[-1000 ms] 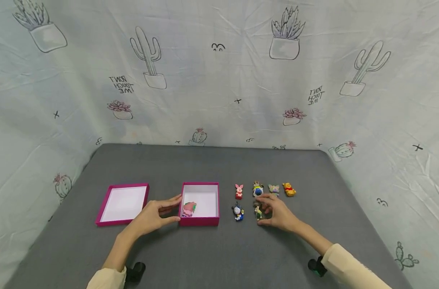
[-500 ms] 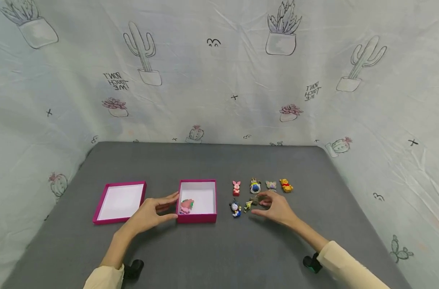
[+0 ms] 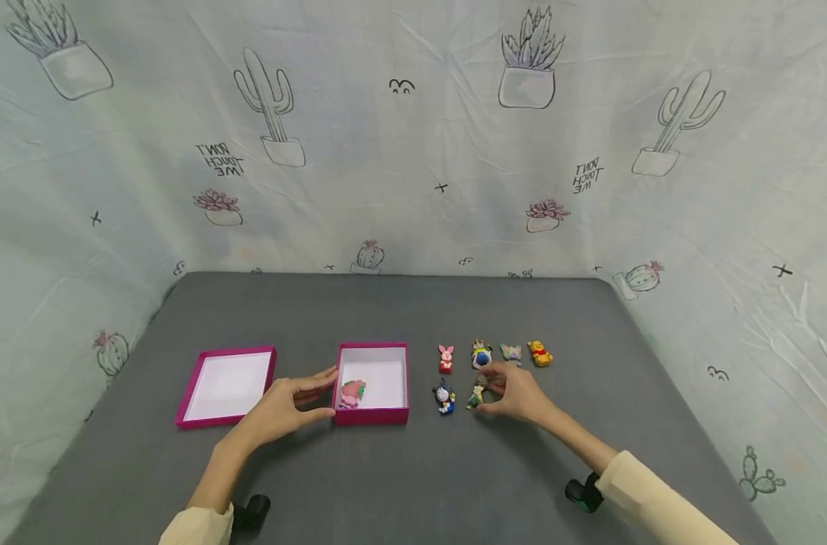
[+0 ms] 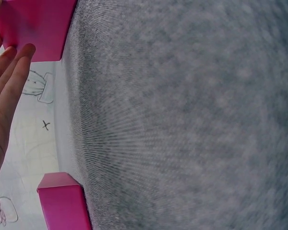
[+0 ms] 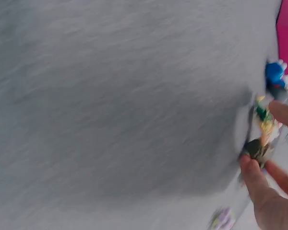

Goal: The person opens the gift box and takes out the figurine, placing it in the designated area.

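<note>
My left hand (image 3: pixel 284 407) touches the left wall of an open magenta box (image 3: pixel 371 417), thumb near its front corner. In the left wrist view, its fingertips lie against the box's magenta side (image 4: pixel 41 31). Inside the box, a pink figurine with some green (image 3: pixel 352 393) lies at the front left. My right hand (image 3: pixel 518 392) pinches a small green and yellow figurine (image 3: pixel 476 397) between thumb and fingers. The right wrist view shows its dark base (image 5: pixel 256 147) by the fingertips, and the thumb near its green end. Left of it sits a blue and white figurine (image 3: pixel 444 397).
A white-lined magenta lid (image 3: pixel 225 387) lies left of the box. Behind the right hand are a red and pink piglet figurine (image 3: pixel 446 359), a blue and white one (image 3: pixel 481 354), a pale cat-like one (image 3: pixel 511 353) and a yellow bear (image 3: pixel 539 353). A patterned cloth (image 3: pixel 413 151) hangs behind the grey table (image 3: pixel 399 303).
The green and yellow figurine tipped leftward out of my right hand's fingers half a second ago; now the fingers and thumb are around it again. My left hand stays at the box.
</note>
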A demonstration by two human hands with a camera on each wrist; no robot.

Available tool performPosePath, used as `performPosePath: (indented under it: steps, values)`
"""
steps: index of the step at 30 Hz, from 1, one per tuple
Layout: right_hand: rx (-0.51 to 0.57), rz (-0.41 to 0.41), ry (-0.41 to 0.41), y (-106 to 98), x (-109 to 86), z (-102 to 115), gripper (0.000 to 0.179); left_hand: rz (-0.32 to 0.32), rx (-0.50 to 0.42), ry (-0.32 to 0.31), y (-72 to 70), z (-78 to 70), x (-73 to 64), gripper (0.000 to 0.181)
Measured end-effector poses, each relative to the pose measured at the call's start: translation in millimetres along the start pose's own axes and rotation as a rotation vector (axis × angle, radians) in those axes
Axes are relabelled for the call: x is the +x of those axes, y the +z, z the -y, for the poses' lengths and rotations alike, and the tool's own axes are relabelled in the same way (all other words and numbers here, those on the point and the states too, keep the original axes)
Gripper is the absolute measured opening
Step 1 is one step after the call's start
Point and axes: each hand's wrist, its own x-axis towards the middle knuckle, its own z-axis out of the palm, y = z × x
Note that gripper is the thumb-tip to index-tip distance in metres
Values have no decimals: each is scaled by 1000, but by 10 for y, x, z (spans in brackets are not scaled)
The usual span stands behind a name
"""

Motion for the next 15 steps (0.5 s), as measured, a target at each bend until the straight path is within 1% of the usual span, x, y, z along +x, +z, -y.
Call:
performPosePath:
  steps: [3,7,11,15]
  values:
    - [-29,27,-73,-40,-66,-101,59,-3,6,5,8,-4,-10,67]
    - [-102,7,-146,-63,-68,-197,60,-20,3,-4,1,-13,-15,66]
    - [-124,11,-178,-81,-47,-247,62,-16,-6,-14,10,-20,-15,65]
    - [-111,59,-195,-122,-42,-284,62,-13,2,-11,30,-26,-11,65]
